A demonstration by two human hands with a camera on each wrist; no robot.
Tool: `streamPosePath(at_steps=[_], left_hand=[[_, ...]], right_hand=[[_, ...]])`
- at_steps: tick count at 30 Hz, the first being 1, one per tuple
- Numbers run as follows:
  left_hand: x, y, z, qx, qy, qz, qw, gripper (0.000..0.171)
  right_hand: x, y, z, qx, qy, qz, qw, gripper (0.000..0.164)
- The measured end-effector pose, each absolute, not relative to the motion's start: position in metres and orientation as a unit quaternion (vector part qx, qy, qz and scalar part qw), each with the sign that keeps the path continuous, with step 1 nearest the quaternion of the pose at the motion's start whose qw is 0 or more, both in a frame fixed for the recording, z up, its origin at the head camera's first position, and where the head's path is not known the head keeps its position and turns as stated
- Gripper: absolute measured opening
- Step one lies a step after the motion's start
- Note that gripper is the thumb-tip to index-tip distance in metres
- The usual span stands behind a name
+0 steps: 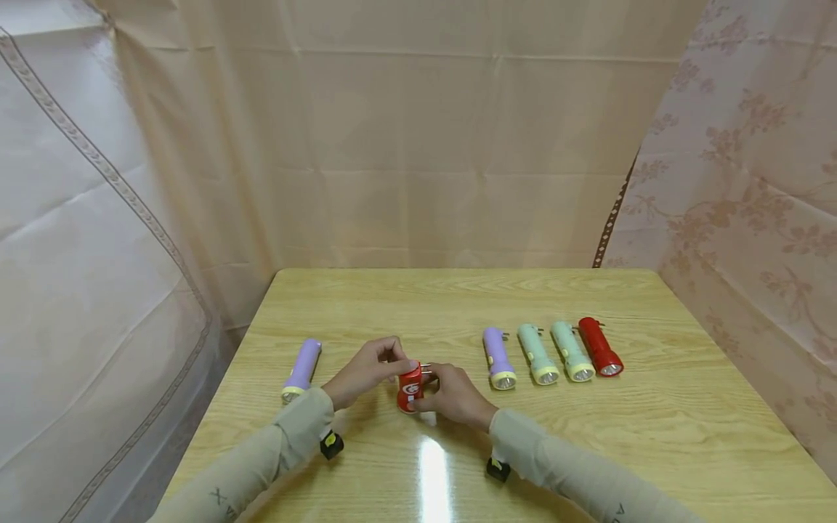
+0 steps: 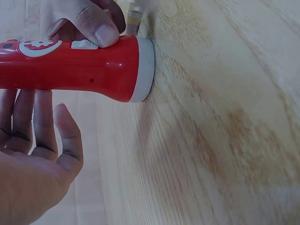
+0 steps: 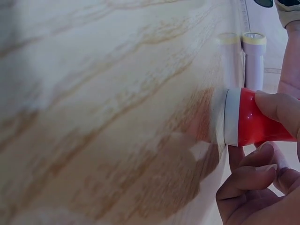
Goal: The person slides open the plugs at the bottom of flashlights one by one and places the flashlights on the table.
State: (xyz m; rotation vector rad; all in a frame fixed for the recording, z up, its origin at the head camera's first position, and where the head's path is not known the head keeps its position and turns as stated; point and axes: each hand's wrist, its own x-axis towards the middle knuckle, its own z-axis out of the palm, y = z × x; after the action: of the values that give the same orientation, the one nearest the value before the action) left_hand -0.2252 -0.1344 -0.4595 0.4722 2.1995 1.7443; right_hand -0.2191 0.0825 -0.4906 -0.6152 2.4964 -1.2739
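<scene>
A red flashlight (image 1: 410, 388) with a white rim stands head-down on the table in front of me, its two metal plug prongs folded out to the right near the top. My left hand (image 1: 368, 372) pinches its upper end, the thumb lying over the top. From the other side my right hand (image 1: 458, 398) grips the body; in the left wrist view its thumb sits at the white slide switch (image 2: 84, 44) close to the head. Several left fingers (image 2: 44, 122) extend behind the flashlight in that view. The right wrist view shows the white rim (image 3: 231, 117) against the tabletop.
A purple flashlight (image 1: 304, 370) lies left of my left hand. To the right lie another purple flashlight (image 1: 497, 356), two mint-green flashlights (image 1: 536, 352) (image 1: 571, 351) and a red flashlight (image 1: 598, 345) in a row. Curtains hang behind the wooden table (image 1: 458, 298).
</scene>
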Motion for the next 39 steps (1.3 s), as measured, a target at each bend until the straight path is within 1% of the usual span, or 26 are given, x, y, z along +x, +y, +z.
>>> streamPosePath(at_steps=[6, 13, 21, 24, 26, 31, 39], left_hand=[[-0.224, -0.137, -0.459, 0.18, 0.778, 0.587, 0.134, 0.025], [-0.221, -0.149, -0.461, 0.225, 0.788, 0.561, 0.118, 0.022], [-0.217, -0.157, -0.461, 0.249, 0.787, 0.556, 0.102, 0.025], [-0.215, -0.158, -0.461, 0.254, 0.784, 0.558, 0.096, 0.025], [-0.215, -0.158, -0.462, 0.258, 0.782, 0.56, 0.094, 0.025], [-0.213, -0.158, -0.463, 0.263, 0.783, 0.558, 0.083, 0.024], [-0.216, -0.153, -0.464, 0.227, 0.792, 0.563, 0.068, 0.024]], right_hand=[[-0.218, 0.082, -0.49, -0.211, 0.864, -0.44, 0.128, 0.043], [-0.216, 0.082, -0.49, -0.22, 0.859, -0.446, 0.124, 0.04], [-0.212, 0.082, -0.492, -0.203, 0.857, -0.458, 0.124, 0.04], [-0.209, 0.082, -0.493, -0.194, 0.855, -0.464, 0.127, 0.043], [-0.207, 0.081, -0.494, -0.191, 0.855, -0.466, 0.125, 0.048], [-0.204, 0.08, -0.498, -0.198, 0.859, -0.459, 0.109, 0.056], [-0.206, 0.079, -0.501, -0.183, 0.849, -0.481, 0.116, 0.04]])
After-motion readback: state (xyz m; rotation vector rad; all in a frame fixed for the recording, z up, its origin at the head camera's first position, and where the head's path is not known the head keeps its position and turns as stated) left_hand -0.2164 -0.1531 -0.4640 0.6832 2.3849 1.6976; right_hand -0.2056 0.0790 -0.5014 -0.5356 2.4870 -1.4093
